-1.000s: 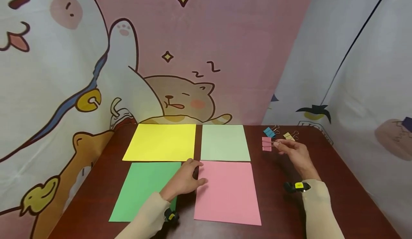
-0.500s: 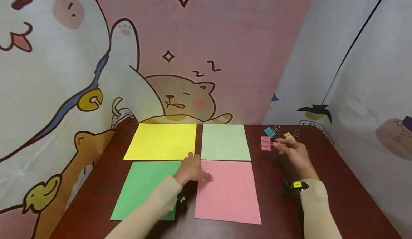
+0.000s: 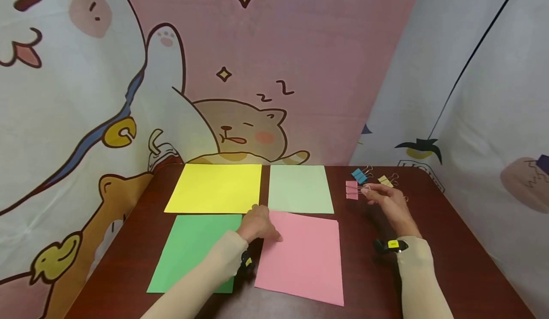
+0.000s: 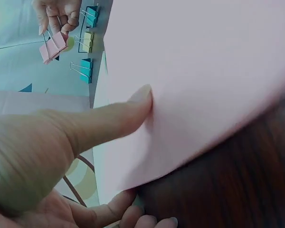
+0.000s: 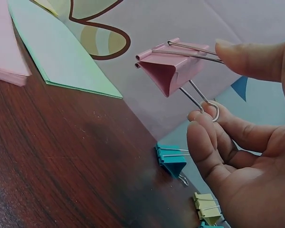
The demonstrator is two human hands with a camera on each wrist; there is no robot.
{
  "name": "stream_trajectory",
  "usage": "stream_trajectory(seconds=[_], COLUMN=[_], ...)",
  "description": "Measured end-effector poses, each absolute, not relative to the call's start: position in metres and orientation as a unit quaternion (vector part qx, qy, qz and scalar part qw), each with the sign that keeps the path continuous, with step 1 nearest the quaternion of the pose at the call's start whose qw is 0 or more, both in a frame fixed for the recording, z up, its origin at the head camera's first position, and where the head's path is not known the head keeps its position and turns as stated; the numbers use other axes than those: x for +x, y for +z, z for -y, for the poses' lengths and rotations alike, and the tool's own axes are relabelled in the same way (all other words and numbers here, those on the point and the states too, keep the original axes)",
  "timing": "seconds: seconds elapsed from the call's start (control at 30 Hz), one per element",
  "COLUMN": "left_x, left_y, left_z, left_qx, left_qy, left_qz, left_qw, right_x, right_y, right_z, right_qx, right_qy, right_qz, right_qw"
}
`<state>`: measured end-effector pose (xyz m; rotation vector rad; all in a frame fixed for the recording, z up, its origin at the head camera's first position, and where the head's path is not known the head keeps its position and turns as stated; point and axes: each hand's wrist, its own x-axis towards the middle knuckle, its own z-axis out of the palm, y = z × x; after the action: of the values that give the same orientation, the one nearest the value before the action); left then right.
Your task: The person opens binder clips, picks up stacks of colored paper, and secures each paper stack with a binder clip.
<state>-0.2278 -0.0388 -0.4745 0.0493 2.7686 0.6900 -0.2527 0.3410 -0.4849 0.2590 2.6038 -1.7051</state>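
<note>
Pink paper [image 3: 302, 259] is lying right of the green sheets [image 3: 193, 245] on the worktop [image 3: 369, 285], its left edge being pinched by the left hand [image 3: 259, 224]. The right hand [image 3: 392, 207] is holding a pink binder clip [image 5: 168, 69] aloft by its wires. They're seemingly readying both; clipping would call for squeezing those handles.

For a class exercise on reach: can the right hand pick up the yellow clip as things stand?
Probably not: the yellow clip lies close by the right hand, but that hand is occupied, pinching the pink clip.
</note>
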Motion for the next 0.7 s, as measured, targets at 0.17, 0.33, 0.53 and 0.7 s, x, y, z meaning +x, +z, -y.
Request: stream_trajectory(seconds=[0.17, 0.33, 0.53, 0.7], left_x=[-0.225, -0.221, -0.218, -0.219], left_y=[-0.475, -0.473, -0.471, -0.470], left_z=[0.037, 0.034, 0.028, 0.025], left_qx=[0.004, -0.006, 0.011, 0.001], left_qy=[0.247, 0.254, 0.262, 0.264], left_qz=[-0.959, -0.959, -0.959, -0.958], left_qw=[0.137, 0.125, 0.108, 0.115], right_x=[-0.253, -0.253, -0.254, -0.255], right_y=[-0.484, -0.483, -0.483, -0.483], right_z=[-0.340, -0.338, -0.337, -0.336], right_qx=[0.081, 0.070, 0.055, 0.060], right_qy=[-0.541, -0.545, -0.550, -0.549], right_qz=[-0.837, -0.836, -0.834, -0.834], right_qw=[0.009, 0.011, 0.012, 0.018])
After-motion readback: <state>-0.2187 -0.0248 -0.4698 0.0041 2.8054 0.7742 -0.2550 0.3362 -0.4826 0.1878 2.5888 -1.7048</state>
